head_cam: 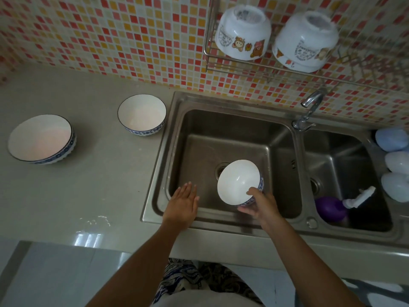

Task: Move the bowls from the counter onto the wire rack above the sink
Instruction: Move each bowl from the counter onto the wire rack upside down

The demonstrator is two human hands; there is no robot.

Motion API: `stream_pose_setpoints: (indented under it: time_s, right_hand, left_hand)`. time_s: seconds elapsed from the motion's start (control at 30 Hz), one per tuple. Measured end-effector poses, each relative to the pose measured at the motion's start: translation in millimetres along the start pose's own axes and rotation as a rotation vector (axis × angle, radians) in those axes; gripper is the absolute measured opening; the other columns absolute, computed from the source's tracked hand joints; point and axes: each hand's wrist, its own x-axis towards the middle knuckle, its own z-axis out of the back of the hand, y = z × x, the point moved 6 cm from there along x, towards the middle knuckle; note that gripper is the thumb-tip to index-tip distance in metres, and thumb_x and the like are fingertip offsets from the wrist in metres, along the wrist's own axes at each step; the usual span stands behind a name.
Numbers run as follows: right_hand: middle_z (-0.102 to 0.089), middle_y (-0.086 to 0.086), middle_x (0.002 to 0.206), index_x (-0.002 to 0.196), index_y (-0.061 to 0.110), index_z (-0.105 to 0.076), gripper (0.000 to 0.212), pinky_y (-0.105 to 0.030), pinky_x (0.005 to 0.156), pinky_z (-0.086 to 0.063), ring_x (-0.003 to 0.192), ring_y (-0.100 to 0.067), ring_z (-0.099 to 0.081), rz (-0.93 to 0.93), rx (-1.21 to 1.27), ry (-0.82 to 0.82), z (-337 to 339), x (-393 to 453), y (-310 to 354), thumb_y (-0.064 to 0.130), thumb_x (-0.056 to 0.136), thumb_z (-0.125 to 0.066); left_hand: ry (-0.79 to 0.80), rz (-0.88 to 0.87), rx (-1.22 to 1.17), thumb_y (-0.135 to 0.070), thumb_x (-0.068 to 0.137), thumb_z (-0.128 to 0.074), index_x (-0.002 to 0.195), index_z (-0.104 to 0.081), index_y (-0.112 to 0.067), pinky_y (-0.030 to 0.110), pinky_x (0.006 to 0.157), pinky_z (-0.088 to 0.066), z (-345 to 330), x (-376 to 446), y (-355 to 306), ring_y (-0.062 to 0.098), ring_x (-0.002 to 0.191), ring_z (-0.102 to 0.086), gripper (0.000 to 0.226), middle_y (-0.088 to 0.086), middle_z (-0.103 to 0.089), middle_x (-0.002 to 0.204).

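Grey counter [99, 173], two bowls [42, 139], right hand [260, 203] gripping third bowl [238, 181]

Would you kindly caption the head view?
Right hand holds a bowl over the sink; left hand open.

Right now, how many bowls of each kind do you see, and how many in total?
Blue-patterned bowls: 3, two on the counter and one in the right hand over the sink.
White cartoon-print bowls: 2, upside down on the wire rack.
Total: 5 bowls.
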Motion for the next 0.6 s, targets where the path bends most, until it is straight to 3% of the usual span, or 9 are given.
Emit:
stream_pose_setpoints:
  time_s: [0.13,0.23,0.27,0.33,0.4,0.5,0.6]
  right_hand:
    - [-0.049,-0.015,0.122,0.127,0.015,-0.046,0.044,-0.044,0.066,-0.062,0.099,-0.035,-0.057,-0.111,0.209,0.143,-3.3,-11.6,7.1,0.008,0.086,-0.060]
    - [-0.051,-0.015,0.116,0.128,0.014,-0.045,0.042,-0.044,0.067,-0.060,0.101,-0.036,-0.056,-0.092,0.259,0.211,-5.6,-20.6,20.7,0.008,0.087,-0.056]
    - [-0.050,-0.015,0.115,0.128,0.013,-0.046,0.041,-0.044,0.068,-0.060,0.103,-0.037,-0.056,-0.079,0.278,0.238,-5.9,-24.0,26.9,0.008,0.088,-0.054]
    - [-0.049,-0.017,0.119,0.122,0.012,-0.050,0.036,-0.044,0.067,-0.061,0.106,-0.038,-0.055,-0.049,0.312,0.295,-7.0,-33.1,42.7,0.007,0.087,-0.053]
    - [-0.048,-0.017,0.125,0.118,0.014,-0.053,0.035,-0.044,0.068,-0.062,0.111,-0.039,-0.054,-0.008,0.310,0.353,-8.5,-44.6,61.7,0.007,0.083,-0.055]
    - [-0.047,-0.017,0.131,0.122,0.016,-0.053,0.050,-0.044,0.068,-0.061,0.115,-0.041,-0.054,0.066,0.279,0.443,-11.8,-65.1,95.1,0.009,0.073,-0.061]
    - [-0.050,-0.019,0.128,0.115,0.015,-0.057,0.038,-0.045,0.063,-0.062,0.109,-0.042,-0.057,0.151,0.284,0.544,-16.1,-91.2,135.3,0.006,0.079,-0.057]
  left_hand:
    - [0.016,0.012,-0.012,-0.047,0.097,0.000,0.151,-0.012,-0.015,0.028,0.119,0.005,2.5,-1.9,0.4,0.014,0.148,-0.003,0.064,0.003,-0.011,0.160]
    - [0.024,0.039,-0.064,-0.061,0.082,0.023,0.151,-0.010,-0.016,0.026,0.117,0.007,6.4,-5.6,-0.2,0.012,0.148,-0.001,0.089,0.001,-0.008,0.160]
    - [0.020,0.062,-0.114,-0.061,0.084,0.020,0.151,-0.011,-0.016,0.026,0.118,0.005,10.1,-6.8,-1.2,0.012,0.147,-0.001,0.086,0.002,-0.008,0.160]
    - [-0.020,0.118,-0.263,-0.049,0.098,-0.005,0.150,-0.014,-0.017,0.028,0.119,-0.002,27.2,-8.0,-7.5,0.013,0.147,-0.005,0.062,0.001,-0.010,0.160]
    - [-0.115,0.114,-0.382,-0.038,0.102,-0.022,0.150,-0.018,-0.021,0.027,0.117,-0.007,58.0,-4.0,-20.8,0.014,0.147,-0.010,0.051,-0.003,-0.012,0.159]
    - [-0.304,0.034,-0.439,-0.034,0.102,-0.028,0.149,-0.021,-0.025,0.025,0.113,-0.007,127.7,15.8,-46.3,0.008,0.143,-0.011,0.049,-0.008,-0.014,0.157]
    - [-0.491,-0.085,-0.397,-0.038,0.101,-0.027,0.151,-0.016,-0.026,0.028,0.117,-0.008,209.4,38.8,-71.7,0.008,0.145,-0.011,0.053,-0.009,-0.013,0.158]
